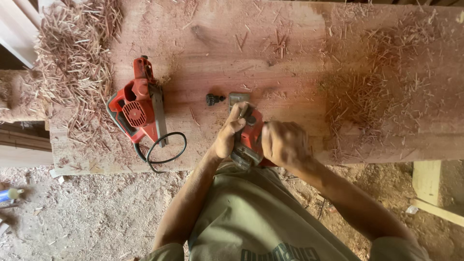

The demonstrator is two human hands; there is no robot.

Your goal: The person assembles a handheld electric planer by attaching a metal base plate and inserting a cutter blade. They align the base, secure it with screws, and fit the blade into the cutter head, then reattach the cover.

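Wide reddish wood slab [290, 53], rough-planed, strewn with splintery straw-like shavings [72, 58], heaped thick at far left and scattered right. Dirt floor [87, 212] below covered in sawdust, pale timber offcuts [427, 181] at right edge. Left hand [231, 133] and right hand [285, 142] both clamped around a small red-and-grey power tool [247, 140] at the slab's near edge, centre. Small black knob [212, 99] just beyond it. Red electric planer [139, 104] lies well left, black cord [166, 147] looped beside it.
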